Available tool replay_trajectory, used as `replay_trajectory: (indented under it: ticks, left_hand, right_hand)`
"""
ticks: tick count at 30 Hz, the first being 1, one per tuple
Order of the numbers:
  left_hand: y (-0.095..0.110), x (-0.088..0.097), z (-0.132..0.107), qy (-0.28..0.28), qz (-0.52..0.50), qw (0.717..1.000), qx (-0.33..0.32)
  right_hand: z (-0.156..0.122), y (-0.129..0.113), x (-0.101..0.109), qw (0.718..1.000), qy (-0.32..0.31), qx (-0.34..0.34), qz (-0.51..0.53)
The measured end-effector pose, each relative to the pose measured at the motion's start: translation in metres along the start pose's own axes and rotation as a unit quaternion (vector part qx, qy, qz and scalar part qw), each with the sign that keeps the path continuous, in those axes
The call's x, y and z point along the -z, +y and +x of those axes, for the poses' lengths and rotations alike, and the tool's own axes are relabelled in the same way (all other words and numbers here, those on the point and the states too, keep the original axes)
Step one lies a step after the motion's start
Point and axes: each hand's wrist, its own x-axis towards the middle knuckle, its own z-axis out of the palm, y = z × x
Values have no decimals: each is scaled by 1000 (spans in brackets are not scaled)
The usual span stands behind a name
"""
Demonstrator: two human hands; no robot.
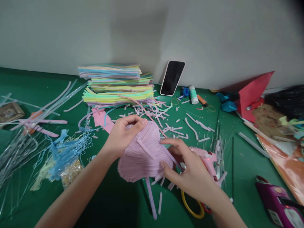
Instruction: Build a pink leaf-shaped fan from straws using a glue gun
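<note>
A lilac fan-shaped piece made of pipe cleaners (140,158), with lobed edges and a thin wrapped handle (151,199), is held up above the table. My left hand (123,134) grips its upper left edge, thumb on the front. At its right edge, my right hand (187,167) has thumb and fingers closed round the rim. A lilac pipe cleaner strip (174,160) sticks out there, between piece and right hand. One short strip (145,148) lies slantwise across the front. Behind the right hand is a pink glue gun (209,158), partly hidden.
Bundled pastel pipe cleaners (118,91) lie at the back, beside a phone (173,77) leaning on the wall. Cut lilac bits (152,110) litter the green table. Yellow-handled scissors (190,207) lie under the right hand. Blue tassels (64,155) are left; a purple device (277,202) is right.
</note>
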Motion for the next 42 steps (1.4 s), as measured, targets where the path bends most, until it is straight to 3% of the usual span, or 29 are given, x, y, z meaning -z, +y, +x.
replay_trajectory:
  ticks: [5, 9, 11, 16, 18, 20, 25, 29, 32, 37, 40, 42]
  left_hand:
    - [-1, 1, 0, -11, -23, 1000, -9]
    - [2, 6, -1, 5, -38, 999, -31]
    - [5, 7, -2, 22, -74, 996, -35]
    - [11, 4, -5, 30, -247, 968, 33]
    - [14, 3, -6, 55, -286, 956, 34]
    - [16, 2, -7, 72, -303, 950, 26]
    - [16, 2, -5, 99, -328, 940, 9]
    - [7, 5, 3, 86, -370, 925, 30]
    - [2, 9, 7, 63, -427, 900, 59]
    - [3, 12, 6, -22, -552, 823, 133]
    - [6, 9, 1, -92, -623, 759, 164]
    - [8, 6, 0, -112, -650, 732, 172]
  right_hand:
    - [1, 2, 1, 1000, 6, 5, -14]
    - [3, -1, 8, 988, 23, 77, -135]
    - [6, -6, 13, 956, 53, 152, -245]
    - [12, -26, 17, 822, 99, 291, -479]
    - [13, -34, 16, 799, 99, 312, -505]
    - [12, -39, 11, 795, 101, 316, -508]
    - [3, -37, -20, 830, 99, 301, -460]
    - [-8, -39, -41, 887, 79, 277, -360]
    - [-10, -39, -33, 942, 73, 216, -245]
    - [16, -20, -5, 976, 145, 67, -145]
    - [36, -8, -8, 998, 49, -23, -20]
    - [42, -5, -16, 996, -21, -57, 69]
